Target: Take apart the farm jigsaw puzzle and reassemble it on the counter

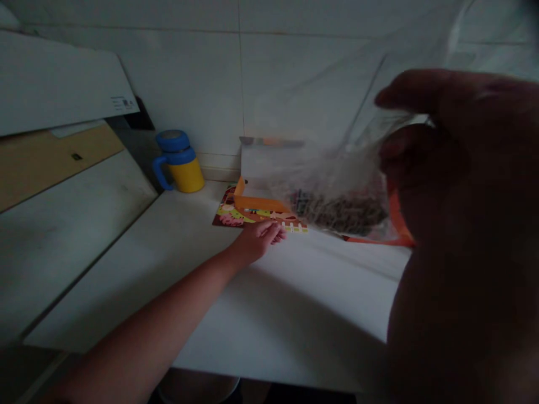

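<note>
My right hand point(446, 123) is raised close to the camera at the right, its thumb and fingers pinching a clear plastic bag point(337, 168). Small brownish-grey pieces point(345, 213), too blurred to name, are gathered in the bottom of the bag. My left hand point(261, 234) rests at the front edge of a colourful farm-pattern board point(229, 216) on the white table, fingers curled; what they hold, if anything, is hidden. Behind the bag stands an opened orange-and-white box point(256, 202), partly seen through the plastic.
A yellow mug with a blue lid and handle point(185, 171) stands at the back left of the white table point(295, 320). White and tan panels point(63, 163) lean along the left side. A tiled wall point(185, 73) closes off the back.
</note>
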The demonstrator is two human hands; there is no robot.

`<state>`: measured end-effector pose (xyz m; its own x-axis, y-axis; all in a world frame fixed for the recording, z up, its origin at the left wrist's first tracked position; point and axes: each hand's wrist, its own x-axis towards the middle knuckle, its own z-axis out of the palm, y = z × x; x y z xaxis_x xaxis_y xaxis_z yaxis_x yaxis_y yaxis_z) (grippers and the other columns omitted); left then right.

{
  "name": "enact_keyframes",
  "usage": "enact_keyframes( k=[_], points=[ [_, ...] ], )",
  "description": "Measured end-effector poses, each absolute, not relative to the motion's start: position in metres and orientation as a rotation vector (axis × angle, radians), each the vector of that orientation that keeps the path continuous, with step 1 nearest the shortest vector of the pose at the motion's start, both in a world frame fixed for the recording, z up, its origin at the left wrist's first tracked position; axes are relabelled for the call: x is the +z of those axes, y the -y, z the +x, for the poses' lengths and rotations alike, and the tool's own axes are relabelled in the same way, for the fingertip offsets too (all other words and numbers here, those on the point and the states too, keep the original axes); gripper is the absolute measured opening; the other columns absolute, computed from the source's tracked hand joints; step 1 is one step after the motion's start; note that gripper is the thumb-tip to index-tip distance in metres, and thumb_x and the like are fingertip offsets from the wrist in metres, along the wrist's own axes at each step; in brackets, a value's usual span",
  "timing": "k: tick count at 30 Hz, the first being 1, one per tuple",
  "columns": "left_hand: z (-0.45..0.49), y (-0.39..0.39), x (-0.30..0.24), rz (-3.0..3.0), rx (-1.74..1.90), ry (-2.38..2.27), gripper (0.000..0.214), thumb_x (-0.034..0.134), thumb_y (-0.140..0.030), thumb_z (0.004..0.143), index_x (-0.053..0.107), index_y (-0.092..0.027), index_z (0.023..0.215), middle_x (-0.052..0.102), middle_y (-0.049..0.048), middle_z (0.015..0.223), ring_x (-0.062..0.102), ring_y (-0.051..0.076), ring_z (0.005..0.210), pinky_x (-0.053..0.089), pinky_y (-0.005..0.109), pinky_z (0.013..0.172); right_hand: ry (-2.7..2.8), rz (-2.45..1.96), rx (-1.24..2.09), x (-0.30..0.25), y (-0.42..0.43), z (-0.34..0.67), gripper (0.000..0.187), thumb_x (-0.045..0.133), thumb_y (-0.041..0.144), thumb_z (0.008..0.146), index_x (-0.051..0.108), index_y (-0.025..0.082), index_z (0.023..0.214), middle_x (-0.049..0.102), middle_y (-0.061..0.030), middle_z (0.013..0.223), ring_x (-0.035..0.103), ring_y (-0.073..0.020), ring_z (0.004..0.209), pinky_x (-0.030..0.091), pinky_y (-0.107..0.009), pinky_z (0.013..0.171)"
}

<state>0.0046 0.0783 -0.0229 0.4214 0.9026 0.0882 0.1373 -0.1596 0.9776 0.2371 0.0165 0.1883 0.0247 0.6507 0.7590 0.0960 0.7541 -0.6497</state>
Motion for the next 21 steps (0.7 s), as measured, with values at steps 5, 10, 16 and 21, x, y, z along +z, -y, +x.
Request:
enact_keyframes(
  k=[5,10,16,21],
  points=[
    [0.009,-0.076,-0.012,0.837,0.675,-0.547,0.056,0.048,-0.056,0.104,0.07,-0.012,0.132,0.078,0.023,0.117,0.077,0.027,0.096,0.061,0.039,0.084,1.462,-0.656,0.833,0.167,-0.029,0.189,0.019,0.067,0.03,0.1,0.085,0.026,0.106,0.079,-0.004,0.114,0.069,-0.0112,0.075,0.054,-0.025,0.06],
    [-0.008,-0.072,0.008,0.537,0.725,-0.278,0.071,0.039,-0.062,0.106,0.06,-0.006,0.144,0.071,0.0295,0.134,0.077,0.037,0.111,0.064,0.049,0.093,1.547,-0.693,1.034,0.131,-0.068,0.185,0.029,0.075,0.046,0.095,0.082,0.024,0.113,0.079,-0.006,0.107,0.073,-0.016,0.088,0.059,-0.028,0.073],
    [-0.029,-0.086,0.003,0.374,0.969,-0.266,0.071,0.036,-0.061,0.108,0.046,-0.013,0.158,0.069,0.0265,0.138,0.078,0.036,0.109,0.069,0.044,0.086,1.391,-0.767,1.042,0.113,-0.093,0.192,0.029,0.078,0.047,0.089,0.082,0.025,0.107,0.079,-0.0048,0.101,0.073,-0.0164,0.088,0.058,-0.028,0.072],
    [-0.034,-0.089,0.011,0.338,1.034,-0.215,0.088,0.037,-0.079,0.099,0.043,-0.017,0.161,0.061,0.0254,0.149,0.065,0.045,0.132,0.07,0.046,0.085,1.312,-0.841,0.996,0.102,-0.111,0.197,0.021,0.076,0.044,0.087,0.081,0.025,0.097,0.078,-0.0039,0.096,0.071,-0.0156,0.079,0.057,-0.028,0.067]
  ],
)
